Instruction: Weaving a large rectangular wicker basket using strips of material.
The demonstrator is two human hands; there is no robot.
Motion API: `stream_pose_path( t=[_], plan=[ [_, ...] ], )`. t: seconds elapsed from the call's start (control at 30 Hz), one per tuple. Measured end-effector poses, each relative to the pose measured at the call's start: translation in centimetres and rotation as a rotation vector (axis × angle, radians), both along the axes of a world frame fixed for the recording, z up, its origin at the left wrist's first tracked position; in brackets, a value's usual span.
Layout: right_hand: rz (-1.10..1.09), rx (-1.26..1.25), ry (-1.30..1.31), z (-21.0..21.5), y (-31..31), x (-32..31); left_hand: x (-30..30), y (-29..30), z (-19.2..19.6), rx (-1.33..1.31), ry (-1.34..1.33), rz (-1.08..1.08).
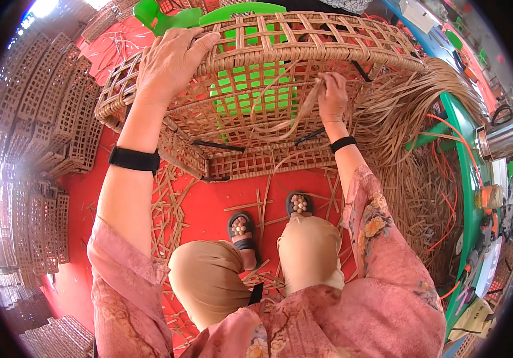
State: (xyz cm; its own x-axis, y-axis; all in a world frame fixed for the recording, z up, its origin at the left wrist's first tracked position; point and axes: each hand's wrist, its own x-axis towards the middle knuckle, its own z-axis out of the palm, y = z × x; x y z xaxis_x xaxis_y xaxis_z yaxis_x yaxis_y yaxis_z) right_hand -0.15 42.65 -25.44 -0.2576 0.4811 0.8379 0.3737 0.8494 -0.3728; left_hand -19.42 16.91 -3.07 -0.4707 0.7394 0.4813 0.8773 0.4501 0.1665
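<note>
A large rectangular basket (310, 52) of tan open weave stands on its side in front of me, with its open face toward me. Over its upper left edge lies my left hand (171, 62), its fingers wrapped round the woven rim. Below the rim, right of the middle, my right hand (332, 98) pinches a flat tan weaving strip (310, 106). That strip loops down in front of the weave, and a loose length hangs toward the floor. Dark frame bars (220, 145) show inside the basket.
A green plastic chair (250, 89) shows through the weave. Bundled long strips (400, 119) hang at right beside a green table edge (461, 197) bearing a metal mug (501, 140) and a jar (489, 197). Stacked woven baskets (35, 101) line the left. Strip scraps litter the red floor (203, 215).
</note>
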Motion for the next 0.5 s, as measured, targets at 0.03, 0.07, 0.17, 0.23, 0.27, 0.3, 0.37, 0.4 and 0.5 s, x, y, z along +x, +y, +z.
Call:
stream_pose_path(
  t=[0.03, 0.07, 0.17, 0.23, 0.27, 0.3, 0.37, 0.4, 0.5],
  plan=[
    [0.025, 0.028, -0.074, -0.7, 0.1, 0.0, -0.2, 0.0, -0.1, -0.001, -0.001, -0.001],
    [0.05, 0.057, -0.148, -1.3, 0.2, 0.0, -0.3, 0.0, -0.1, -0.002, 0.006, -0.033],
    [-0.055, 0.258, -0.244, -1.8, 1.8, 0.5, -0.3, 0.4, -0.3, 0.003, 0.022, -0.085],
    [-0.069, 0.336, -0.307, -1.8, 1.8, 0.5, -0.5, 0.2, -0.4, 0.003, 0.038, -0.096],
    [-0.065, 0.335, -0.309, -1.9, 1.5, 0.6, -0.6, 0.1, -0.4, -0.013, 0.097, -0.128],
    [-0.037, 0.316, -0.315, -1.5, 1.0, 0.9, -0.7, 0.0, -0.6, -0.026, 0.154, -0.162],
    [-0.009, 0.298, -0.325, -1.4, 0.9, 1.1, -1.1, 0.1, -0.7, -0.061, 0.171, -0.141],
    [0.019, 0.314, -0.34, -1.4, 1.2, 0.9, -1.4, 0.2, -0.8, -0.097, 0.194, -0.122],
    [0.043, 0.336, -0.393, -1.2, 1.6, 0.9, -2.4, 0.5, -1.4, -0.109, 0.269, -0.109]
  ],
)
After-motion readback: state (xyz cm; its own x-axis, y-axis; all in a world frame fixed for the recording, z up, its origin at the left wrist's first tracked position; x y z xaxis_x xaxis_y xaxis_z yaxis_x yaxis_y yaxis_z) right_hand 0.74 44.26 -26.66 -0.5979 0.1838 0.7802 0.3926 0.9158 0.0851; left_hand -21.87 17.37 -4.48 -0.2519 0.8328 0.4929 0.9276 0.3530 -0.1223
